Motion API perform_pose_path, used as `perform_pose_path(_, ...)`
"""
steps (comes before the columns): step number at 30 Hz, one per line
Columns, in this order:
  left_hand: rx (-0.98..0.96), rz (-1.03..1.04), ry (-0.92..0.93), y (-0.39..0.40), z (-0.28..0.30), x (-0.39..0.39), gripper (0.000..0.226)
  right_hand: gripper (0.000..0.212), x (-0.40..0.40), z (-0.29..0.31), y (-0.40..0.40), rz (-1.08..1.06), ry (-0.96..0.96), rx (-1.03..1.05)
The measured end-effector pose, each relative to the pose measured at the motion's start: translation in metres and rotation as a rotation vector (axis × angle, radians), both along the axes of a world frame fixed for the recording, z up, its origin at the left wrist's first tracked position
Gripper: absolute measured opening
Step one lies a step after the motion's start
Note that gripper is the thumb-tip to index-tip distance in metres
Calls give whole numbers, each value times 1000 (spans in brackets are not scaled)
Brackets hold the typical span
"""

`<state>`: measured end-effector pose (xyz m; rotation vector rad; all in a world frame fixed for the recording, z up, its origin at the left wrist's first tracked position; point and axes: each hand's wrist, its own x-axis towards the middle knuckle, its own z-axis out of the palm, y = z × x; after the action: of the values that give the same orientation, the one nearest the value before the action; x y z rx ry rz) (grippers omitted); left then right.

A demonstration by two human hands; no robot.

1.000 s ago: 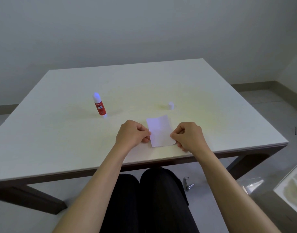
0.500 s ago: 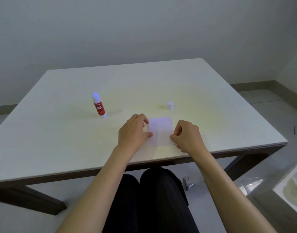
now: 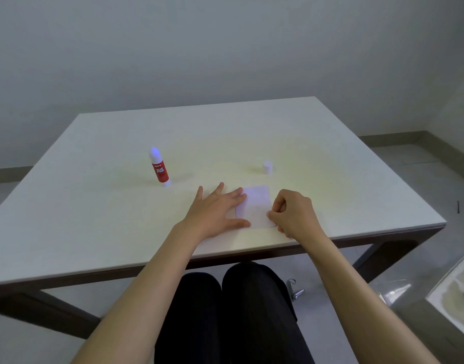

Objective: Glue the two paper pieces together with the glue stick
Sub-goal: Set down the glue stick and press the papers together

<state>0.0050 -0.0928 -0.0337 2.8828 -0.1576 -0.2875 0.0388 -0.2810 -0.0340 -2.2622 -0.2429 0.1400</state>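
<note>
I am pressing my left hand (image 3: 217,210) flat, fingers spread, on the left edge of the paper (image 3: 255,206) near the table's (image 3: 94,232) front edge. My right hand (image 3: 291,212), curled, is pinching its right corner. The uncapped glue stick (image 3: 159,166) is standing upright left of the paper, its cap (image 3: 267,167) just behind the paper.

Matt white paper (image 3: 255,206) – on a smooth, matt pale table (image 3: 330,158).

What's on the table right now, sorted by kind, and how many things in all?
Glue stick: 1
Cap: 1
Paper: 1 visible sheet; whether a second lies under it I cannot tell
Hands: 2, left hand flat on the paper, right hand pinching its edge
Total: 5
</note>
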Motion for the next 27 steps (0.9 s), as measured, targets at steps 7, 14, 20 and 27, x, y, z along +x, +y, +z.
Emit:
perform_pose_path(7, -34, 75, -3, 37, -1, -16, 70, 6, -6, -3, 5, -43, -76, 41)
perform_pose_path(14, -61, 118, -8, 65, -5, -32, 71, 36, -31, -4, 46, 171, -431, -238)
perform_pose_path(20, 10, 87, -14, 69, -12, -30, 74, 59, -37, -21, 91, 592, -398, -668)
perform_pose_path(27, 46, 72, 22, 72, -14, -28, 84, 62, -2, -15, 101, 499, -251, -808)
